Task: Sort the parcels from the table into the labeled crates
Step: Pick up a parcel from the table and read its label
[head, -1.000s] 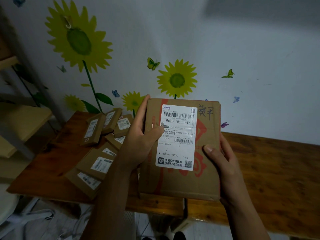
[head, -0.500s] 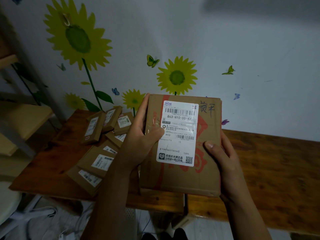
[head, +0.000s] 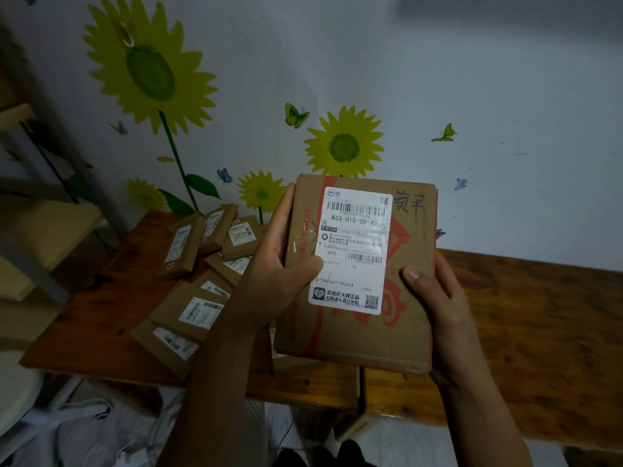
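So, parcel: you held a flat cardboard parcel (head: 408, 298) up in front of you, label side facing you, above the gap btw. the two tables.
Label: white shipping label (head: 352, 251) read 863-H10-00-47, w/ H10 lower down; handwriting in the top right corner, red print on the cardboard.
Left hand: your left hand (head: 279, 264) gripped the parcel's left edge, fingers up along the side, thumb pressed on the front at the label's edge.
Right hand: your right hand (head: 435, 298) gripped the right edge, thumb on the front, fingers wrapped behind.
Other parcels: a loose heap of smaller brown parcels (head: 199, 267) lay on the left table (head: 101, 315), each w/ a white label, some overlapping.
Right table: wooden bench-like table (head: 539, 332) stood beside the left one, narrow gap btw. them.
Wall: white wall w/ sunflower stickers (head: 344, 146) and butterflies behind the tables.
Far left: pale shelf unit (head: 43, 227), partly in view.
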